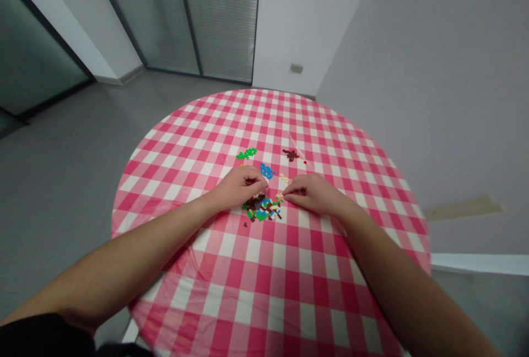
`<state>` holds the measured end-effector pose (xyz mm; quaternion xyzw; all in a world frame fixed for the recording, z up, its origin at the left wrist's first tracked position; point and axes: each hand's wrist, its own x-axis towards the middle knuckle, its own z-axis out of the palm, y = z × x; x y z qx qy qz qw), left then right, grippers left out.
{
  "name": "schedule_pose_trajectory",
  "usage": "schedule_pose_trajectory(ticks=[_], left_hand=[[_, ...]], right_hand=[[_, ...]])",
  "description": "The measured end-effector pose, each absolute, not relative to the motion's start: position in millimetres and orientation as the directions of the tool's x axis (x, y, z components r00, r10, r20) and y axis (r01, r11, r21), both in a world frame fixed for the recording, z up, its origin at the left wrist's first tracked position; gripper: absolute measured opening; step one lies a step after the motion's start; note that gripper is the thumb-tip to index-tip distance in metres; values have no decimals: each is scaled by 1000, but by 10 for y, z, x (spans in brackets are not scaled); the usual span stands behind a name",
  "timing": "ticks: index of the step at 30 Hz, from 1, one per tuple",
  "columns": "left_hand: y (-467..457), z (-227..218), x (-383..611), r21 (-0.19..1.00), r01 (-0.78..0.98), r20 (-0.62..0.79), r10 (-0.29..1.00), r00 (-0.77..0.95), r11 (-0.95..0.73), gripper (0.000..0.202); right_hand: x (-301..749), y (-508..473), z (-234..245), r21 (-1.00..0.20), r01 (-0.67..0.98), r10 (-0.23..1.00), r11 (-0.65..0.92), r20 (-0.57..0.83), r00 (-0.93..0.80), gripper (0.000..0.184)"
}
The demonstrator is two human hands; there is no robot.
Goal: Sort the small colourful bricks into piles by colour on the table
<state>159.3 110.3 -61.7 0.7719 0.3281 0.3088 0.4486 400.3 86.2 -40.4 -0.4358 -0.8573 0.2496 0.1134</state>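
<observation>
A mixed heap of tiny coloured pieces (262,209), brown, green, blue and cream, lies mid-table on a red-and-white checked cloth (264,280). My left hand (239,185) rests just left of the heap, fingers curled in a pinch at its top edge. My right hand (312,191) sits to the right, fingertips pinched on a small pale piece at the heap's right edge. Beyond the hands lie sorted little groups: green pieces (247,153), blue pieces (267,170), brown pieces (291,154), and a few cream bits (284,178).
The round table stands near a white wall on the right. Grey floor surrounds it, with glass partitions and blinds (206,15) at the back. A thin clear strip (296,145) and a red speck (305,163) lie past the brown group.
</observation>
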Motion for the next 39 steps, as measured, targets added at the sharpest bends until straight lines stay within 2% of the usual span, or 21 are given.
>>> schedule_pose_trajectory(ticks=[12, 17, 21, 29, 39], left_hand=[[1110, -628, 1594, 878, 248, 194, 777, 599, -410, 23], [1086, -641, 1605, 869, 256, 229, 803, 551, -423, 14], [1093, -649, 1605, 840, 223, 284, 750, 598, -495, 13], [1087, -629, 1602, 855, 251, 240, 776, 583, -453, 15], [1087, -610, 1612, 855, 228, 253, 759, 599, -465, 18]], right_hand=[[3928, 828, -434, -542, 662, 795, 518, 17, -607, 20], [3814, 791, -465, -678, 595, 859, 432, 108, -500, 16], [3720, 765, -499, -746, 541, 879, 388, 125, -460, 15], [3679, 747, -489, -754, 548, 897, 362, 121, -426, 16], [3693, 741, -490, -749, 546, 902, 374, 159, -400, 16]])
